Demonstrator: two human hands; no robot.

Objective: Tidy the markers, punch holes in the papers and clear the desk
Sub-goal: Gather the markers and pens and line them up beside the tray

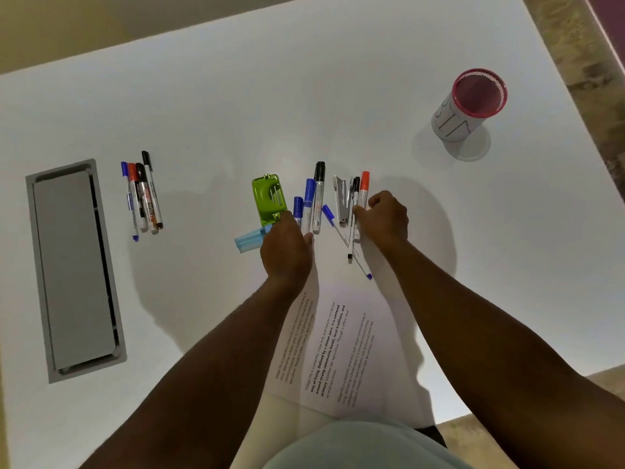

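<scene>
On the white desk, my left hand [286, 247] rests palm down with its fingertips on the lower ends of several blue and black markers [313, 204]. A green hole punch [269, 198] lies just left of it, with a light blue object [248, 240] below. My right hand [384, 216] is curled around a bunch of markers [360, 198] with red and black caps, beside a silver stapler [341, 201]. Thin pens [355, 255] lie across the top of the printed papers [334, 346] between my forearms. A second group of markers [143, 194] lies at the left.
A pink-rimmed mesh pen holder [468, 113] stands upright at the far right of the desk. A grey cable hatch [72, 269] is set into the desk at the left. The desk's near edge runs under my arms.
</scene>
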